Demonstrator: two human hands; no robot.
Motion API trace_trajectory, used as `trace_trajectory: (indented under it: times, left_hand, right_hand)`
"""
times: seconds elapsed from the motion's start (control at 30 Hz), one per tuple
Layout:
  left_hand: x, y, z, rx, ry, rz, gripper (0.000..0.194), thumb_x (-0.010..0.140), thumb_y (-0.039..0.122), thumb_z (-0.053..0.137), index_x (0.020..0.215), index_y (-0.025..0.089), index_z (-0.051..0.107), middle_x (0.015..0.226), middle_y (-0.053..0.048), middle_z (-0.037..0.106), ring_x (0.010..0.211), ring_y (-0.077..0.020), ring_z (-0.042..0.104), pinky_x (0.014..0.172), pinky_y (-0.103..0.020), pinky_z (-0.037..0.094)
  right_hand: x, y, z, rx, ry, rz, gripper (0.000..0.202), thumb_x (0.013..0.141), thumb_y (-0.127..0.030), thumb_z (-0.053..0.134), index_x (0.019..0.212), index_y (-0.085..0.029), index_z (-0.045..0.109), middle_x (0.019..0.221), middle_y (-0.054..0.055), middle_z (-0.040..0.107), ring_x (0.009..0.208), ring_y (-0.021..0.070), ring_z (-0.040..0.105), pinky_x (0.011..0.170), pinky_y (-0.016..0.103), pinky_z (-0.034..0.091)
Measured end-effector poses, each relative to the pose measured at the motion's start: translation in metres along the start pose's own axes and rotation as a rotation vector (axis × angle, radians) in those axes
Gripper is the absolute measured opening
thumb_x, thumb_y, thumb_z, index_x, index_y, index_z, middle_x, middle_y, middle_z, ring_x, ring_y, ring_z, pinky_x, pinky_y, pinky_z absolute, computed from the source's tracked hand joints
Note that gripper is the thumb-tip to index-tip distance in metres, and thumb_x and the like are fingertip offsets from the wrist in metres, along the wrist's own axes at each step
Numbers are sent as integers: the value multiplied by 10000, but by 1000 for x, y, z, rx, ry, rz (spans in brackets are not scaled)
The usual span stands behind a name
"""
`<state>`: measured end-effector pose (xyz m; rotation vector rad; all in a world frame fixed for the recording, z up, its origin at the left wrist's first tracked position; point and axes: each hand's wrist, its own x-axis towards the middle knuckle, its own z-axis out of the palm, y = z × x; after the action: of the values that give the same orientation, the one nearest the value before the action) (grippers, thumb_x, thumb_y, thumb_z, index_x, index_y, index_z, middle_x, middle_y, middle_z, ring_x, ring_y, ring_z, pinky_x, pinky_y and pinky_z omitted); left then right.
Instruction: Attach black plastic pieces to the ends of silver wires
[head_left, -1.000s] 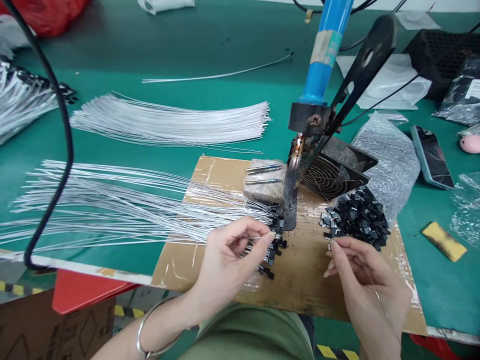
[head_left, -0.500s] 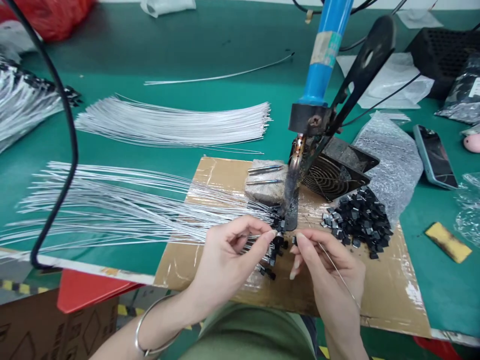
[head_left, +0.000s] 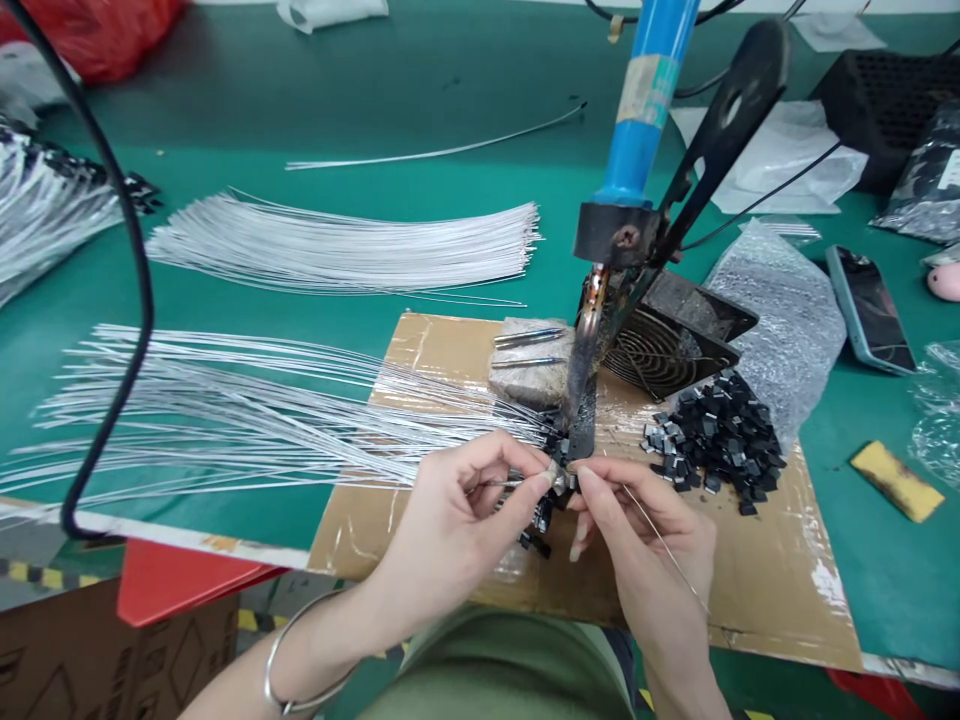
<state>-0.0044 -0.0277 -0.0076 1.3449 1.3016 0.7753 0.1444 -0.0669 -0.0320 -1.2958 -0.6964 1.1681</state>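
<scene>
The left hand (head_left: 469,510) is pinching a white cable (head_left: 516,483); the right hand (head_left: 652,530) is pinching a black connector (head_left: 573,482) and carrying thin wire (head_left: 664,545). Fingertips are converging at the soldering iron's (head_left: 630,165) 6 o'clock; a connector pile (head_left: 724,440) is lying at their 3 o'clock.

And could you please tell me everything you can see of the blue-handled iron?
The iron slants steeply, tip end down, above the cardboard, just beyond the left hand and right hand. Its blue cylindrical handle, wrapped with a beige and green band, runs out of the picture at the top. A black collar with a screw surrounds it, beside a slotted black bar. Below come a coppery, perforated-looking sleeve and a dark, scorched-looking metal shaft. Whether the lower end touches anything is unclear.
</scene>
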Motion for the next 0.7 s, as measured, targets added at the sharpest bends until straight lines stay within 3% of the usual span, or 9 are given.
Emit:
trace_trajectory:
  times: [0.27,0.7]
  left_hand:
    - [-2,-8,0,-113,-10,4,123,873,218,702,760,177,722,819,-53,784,599,-113,574,509,-219,350]
    - [1,3,-1,-130,-50,-36,150,832,220,714,704,149,685,762,-63,747,578,-104,542,513,-200,368]
  right_hand:
    - [0,1,2,32,-29,57,44,853,-238,820,819,-253,845,596,-28,713,399,65,598,404,122,536]
    - [-2,1,0,39,-63,94,76,859,-279,816,810,-223,829,584,-27,687,398,67,572,380,135,511]
